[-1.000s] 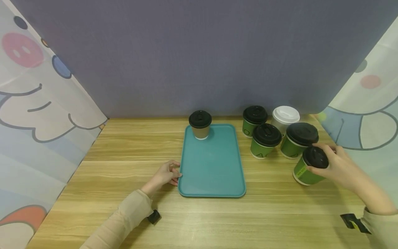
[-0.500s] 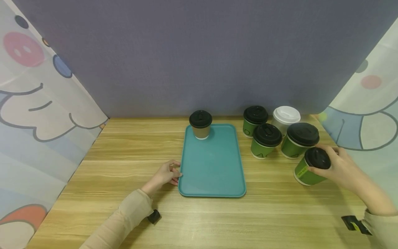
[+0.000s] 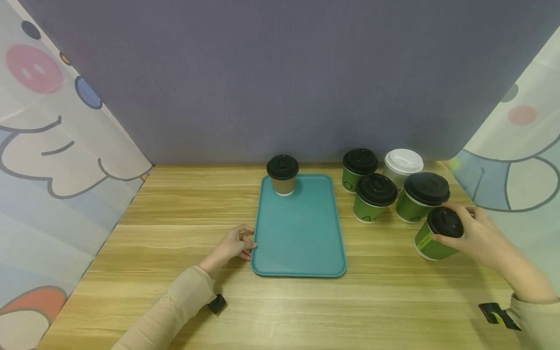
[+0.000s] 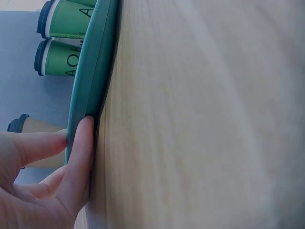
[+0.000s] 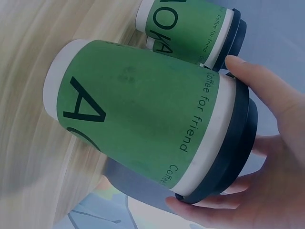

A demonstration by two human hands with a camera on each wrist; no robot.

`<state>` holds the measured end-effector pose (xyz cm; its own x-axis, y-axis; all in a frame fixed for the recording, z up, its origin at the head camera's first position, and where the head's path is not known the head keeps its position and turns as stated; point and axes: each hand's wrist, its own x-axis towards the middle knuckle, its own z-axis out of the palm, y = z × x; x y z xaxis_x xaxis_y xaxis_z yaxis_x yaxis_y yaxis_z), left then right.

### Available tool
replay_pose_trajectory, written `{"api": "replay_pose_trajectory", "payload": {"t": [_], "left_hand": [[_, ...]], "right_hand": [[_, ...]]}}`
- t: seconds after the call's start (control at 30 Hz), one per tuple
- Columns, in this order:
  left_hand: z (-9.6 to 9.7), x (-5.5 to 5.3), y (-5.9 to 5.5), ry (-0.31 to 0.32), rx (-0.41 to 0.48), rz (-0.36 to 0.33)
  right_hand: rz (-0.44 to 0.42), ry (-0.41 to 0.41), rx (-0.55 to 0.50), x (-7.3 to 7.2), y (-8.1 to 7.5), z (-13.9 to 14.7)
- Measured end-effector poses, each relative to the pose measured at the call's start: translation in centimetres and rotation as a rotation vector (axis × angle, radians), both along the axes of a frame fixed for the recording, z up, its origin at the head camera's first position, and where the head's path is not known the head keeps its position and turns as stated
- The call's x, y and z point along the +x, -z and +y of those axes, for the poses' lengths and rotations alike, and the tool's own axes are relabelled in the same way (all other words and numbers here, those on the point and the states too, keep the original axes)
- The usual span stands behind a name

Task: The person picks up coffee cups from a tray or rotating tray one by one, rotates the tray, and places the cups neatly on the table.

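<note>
My left hand (image 3: 233, 244) pinches the left rim of a teal tray (image 3: 302, 233); in the left wrist view, the fingers (image 4: 82, 143) meet its raised edge. A brown paper coffee cup (image 3: 283, 185) with a black lid stands at the tray's far left corner. On the right, my right hand (image 3: 481, 236) grips a green coffee cup (image 3: 430, 243) around its black lid. The right wrist view shows this cup (image 5: 143, 105) with thumb and fingers spread across the lid's rim and its white base close to the wooden table.
Left of the held cup, several lidded cups cluster: a front green cup (image 3: 368, 210), a back green cup (image 3: 350, 181), a white-lidded cup (image 3: 395, 175) and a larger green cup (image 3: 410, 208). A grey panel (image 3: 280, 82) closes off the wooden table's (image 3: 306, 311) back.
</note>
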<state>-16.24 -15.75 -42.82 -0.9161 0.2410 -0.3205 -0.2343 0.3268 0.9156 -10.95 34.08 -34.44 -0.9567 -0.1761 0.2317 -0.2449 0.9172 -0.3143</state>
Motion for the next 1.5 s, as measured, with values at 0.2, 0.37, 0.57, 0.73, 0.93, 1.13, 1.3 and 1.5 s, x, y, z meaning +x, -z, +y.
{"api": "replay_pose_trajectory", "payload": {"t": [0.2, 0.37, 0.57, 0.73, 0.93, 1.13, 1.3, 1.5], "left_hand": [[0.1, 0.0, -0.1, -0.003, -0.004, 0.002], [0.1, 0.1, -0.2, -0.003, -0.006, 0.006], [0.1, 0.1, -0.1, -0.004, -0.001, 0.003], [0.1, 0.0, 0.0, -0.005, 0.001, 0.005], [0.1, 0.0, 0.1, -0.006, 0.006, 0.003], [0.1, 0.0, 0.1, -0.005, 0.006, 0.005], [0.0, 0.0, 0.1, 0.000, 0.007, 0.005], [0.1, 0.0, 0.1, -0.009, 0.002, 0.000]], "right_hand": [[0.004, 0.004, 0.001, 0.1, 0.1, -0.1], [0.017, 0.002, 0.015, 0.1, 0.0, -0.2], [0.008, 0.053, 0.045, 0.2, -0.6, -1.0], [0.104, 0.032, 0.093, 0.2, -1.6, -2.3], [0.198, -0.004, 0.155, 0.1, -2.4, -4.7], [0.362, -0.152, 0.122, -0.4, -2.5, -7.5], [0.390, -0.216, 0.098, -0.9, -2.8, -9.6], [0.331, -0.227, 0.086, -1.6, -3.0, -11.9]]}}
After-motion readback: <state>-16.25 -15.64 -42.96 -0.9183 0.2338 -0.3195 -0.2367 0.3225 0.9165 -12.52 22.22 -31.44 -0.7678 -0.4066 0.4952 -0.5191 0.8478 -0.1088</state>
